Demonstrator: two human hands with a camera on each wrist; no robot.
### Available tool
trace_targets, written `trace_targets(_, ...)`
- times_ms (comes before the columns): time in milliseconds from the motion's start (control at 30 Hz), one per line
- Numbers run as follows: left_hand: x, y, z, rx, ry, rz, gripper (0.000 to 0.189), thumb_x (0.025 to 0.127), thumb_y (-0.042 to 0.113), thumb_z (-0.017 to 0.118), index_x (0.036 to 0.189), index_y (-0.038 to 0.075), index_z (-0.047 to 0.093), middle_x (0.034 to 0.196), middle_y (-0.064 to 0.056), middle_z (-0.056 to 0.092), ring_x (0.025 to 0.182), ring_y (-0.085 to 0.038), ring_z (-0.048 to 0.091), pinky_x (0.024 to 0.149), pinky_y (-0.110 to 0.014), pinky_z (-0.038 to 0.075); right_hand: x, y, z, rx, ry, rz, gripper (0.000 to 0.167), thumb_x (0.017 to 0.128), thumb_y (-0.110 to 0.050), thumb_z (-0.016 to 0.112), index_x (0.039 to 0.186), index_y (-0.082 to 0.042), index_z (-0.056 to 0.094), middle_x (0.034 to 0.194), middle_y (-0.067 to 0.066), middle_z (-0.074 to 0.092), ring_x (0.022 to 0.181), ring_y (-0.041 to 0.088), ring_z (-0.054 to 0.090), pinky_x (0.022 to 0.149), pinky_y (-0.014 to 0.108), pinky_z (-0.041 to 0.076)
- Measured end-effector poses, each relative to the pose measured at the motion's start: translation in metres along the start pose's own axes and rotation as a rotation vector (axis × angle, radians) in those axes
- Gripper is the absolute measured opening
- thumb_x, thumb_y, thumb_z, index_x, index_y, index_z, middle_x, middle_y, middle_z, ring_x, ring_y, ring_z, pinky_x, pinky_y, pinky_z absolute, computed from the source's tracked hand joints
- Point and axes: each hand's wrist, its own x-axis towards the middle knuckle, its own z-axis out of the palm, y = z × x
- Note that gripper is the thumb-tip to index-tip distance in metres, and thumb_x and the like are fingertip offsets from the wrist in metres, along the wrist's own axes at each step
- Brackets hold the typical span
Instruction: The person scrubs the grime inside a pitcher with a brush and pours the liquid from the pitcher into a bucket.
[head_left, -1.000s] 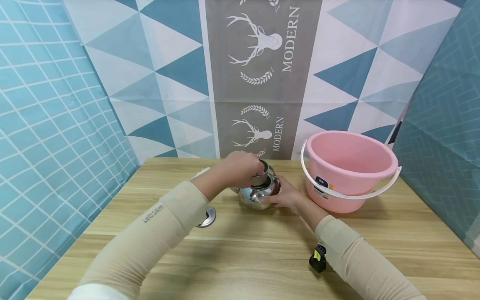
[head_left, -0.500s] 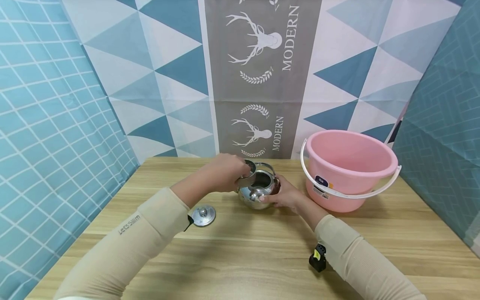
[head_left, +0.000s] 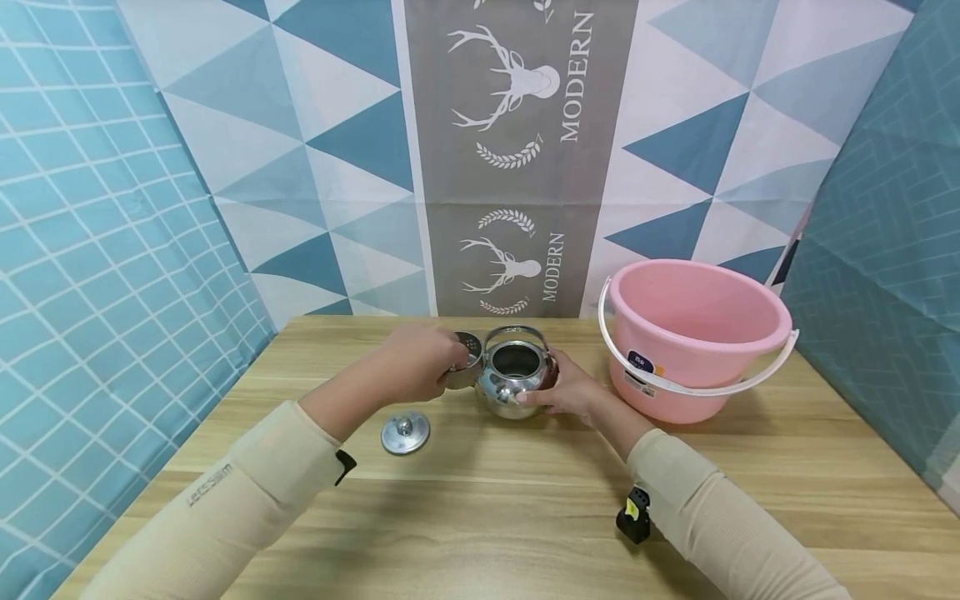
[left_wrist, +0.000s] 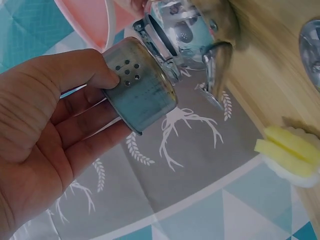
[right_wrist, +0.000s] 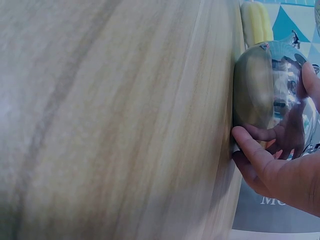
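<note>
In the head view my left hand [head_left: 416,362] grips a steel tea strainer [head_left: 462,377] beside a small shiny teapot [head_left: 506,390]. Thumb and fingers pinch the strainer's wall in the left wrist view, where its perforated part [left_wrist: 142,95] shows small holes. The teapot stands upright and lidless, its hoop handle raised over the round opening. From the right, my right hand [head_left: 572,388] holds the pot's belly, thumb at the front. The right wrist view shows fingers low against the polished pot [right_wrist: 270,95], near the tabletop. A round metal lid [head_left: 405,432] with a knob lies left of the pot.
A pink bucket [head_left: 697,367] with a white handle stands to the right, near the right hand. In the left wrist view a yellow and white sponge [left_wrist: 290,152] lies by the table's far edge. Patterned sheets [head_left: 337,167] enclose the wooden table [head_left: 480,517].
My left hand has lifted the strainer out of the teapot's mouth and moved it left, uncovering the opening and the lid. The right hand stays on the pot.
</note>
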Motion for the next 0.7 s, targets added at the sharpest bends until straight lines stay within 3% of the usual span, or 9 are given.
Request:
trace_targets(233, -0.017, -0.005, 0.005, -0.059, -0.013, -0.032, 0.027, 0.068, -0.011, 0.061, 0.067, 0.016, 0.06, 0.063, 0.008, 0.046, 0.056, -0.01, 0.037, 0.047, -0.023, 0.027, 0.0, -0.001, 0.0, -0.002, -0.003, 0.008, 0.102, 0.074, -0.007, 0.084, 0.152, -0.005, 0.019, 0.144, 0.028, 0.033, 0.102, 0.032, 0.052, 0.068, 0.039, 0.055)
trace_targets(400, -0.029, -0.008, 0.012, -0.066, -0.039, -0.063, 0.029, 0.071, -0.011, 0.06, 0.066, 0.017, 0.055, 0.062, 0.009, 0.043, 0.055, -0.009, 0.033, 0.048, -0.023, 0.024, -0.001, -0.002, 0.0, 0.001, -0.002, 0.021, 0.102, 0.074, -0.007, 0.084, 0.153, -0.005, 0.018, 0.144, 0.029, 0.032, 0.104, 0.034, 0.052, 0.071, 0.041, 0.055)
trace_targets(700, -0.046, -0.009, 0.026, -0.074, -0.031, -0.079, 0.034, 0.07, -0.012, 0.058, 0.062, 0.017, 0.044, 0.06, 0.01, 0.027, 0.054, -0.007, 0.02, 0.048, -0.025, 0.017, -0.001, -0.002, -0.001, -0.007, -0.005, 0.016, 0.102, 0.075, -0.008, 0.084, 0.153, -0.005, 0.018, 0.146, 0.029, 0.03, 0.111, 0.037, 0.05, 0.074, 0.043, 0.056)
